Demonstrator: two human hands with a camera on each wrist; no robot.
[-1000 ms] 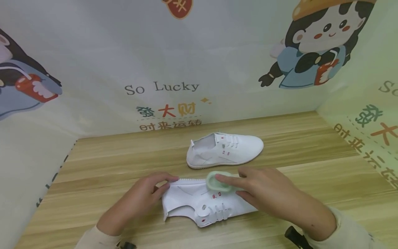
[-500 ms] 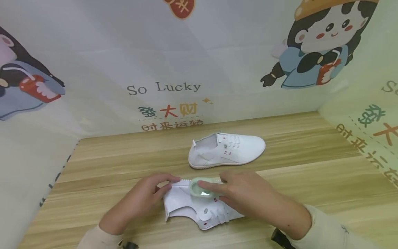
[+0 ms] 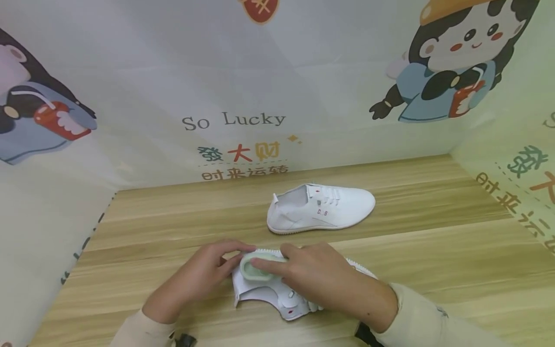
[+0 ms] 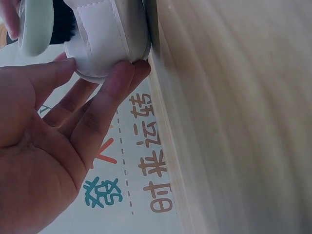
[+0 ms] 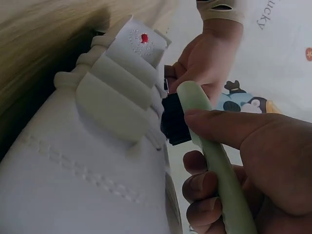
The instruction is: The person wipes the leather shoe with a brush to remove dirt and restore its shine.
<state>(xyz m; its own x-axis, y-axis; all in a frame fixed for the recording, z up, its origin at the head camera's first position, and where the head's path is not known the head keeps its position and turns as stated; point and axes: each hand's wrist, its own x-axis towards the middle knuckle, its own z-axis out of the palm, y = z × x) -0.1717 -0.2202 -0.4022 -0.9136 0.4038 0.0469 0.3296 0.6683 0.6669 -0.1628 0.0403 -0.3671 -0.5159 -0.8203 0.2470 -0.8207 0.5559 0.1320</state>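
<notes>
A white lace-up shoe [image 3: 260, 286] lies on its side on the wooden table, its toe end partly hidden by the right forearm. My left hand [image 3: 212, 267] grips its heel; the left wrist view shows thumb and fingers on either side of the heel [image 4: 105, 36]. My right hand [image 3: 314, 270] holds a pale green brush [image 3: 256, 270], index finger laid along its top and the other fingers curled round the handle. In the right wrist view, dark bristles [image 5: 174, 119] press against the shoe's side. The brush head sits close to the left fingertips.
A second white shoe [image 3: 321, 209] stands upright on the wooden table [image 3: 433, 226] behind the first, toe to the right. A pale printed cloth [image 3: 325, 96] with lettering and cartoon figures rises at the back and both sides.
The brush in my right hand has slid left along the shoe's side, from near the middle to the heel. My left hand keeps its hold on the heel. The view has shifted slightly.
</notes>
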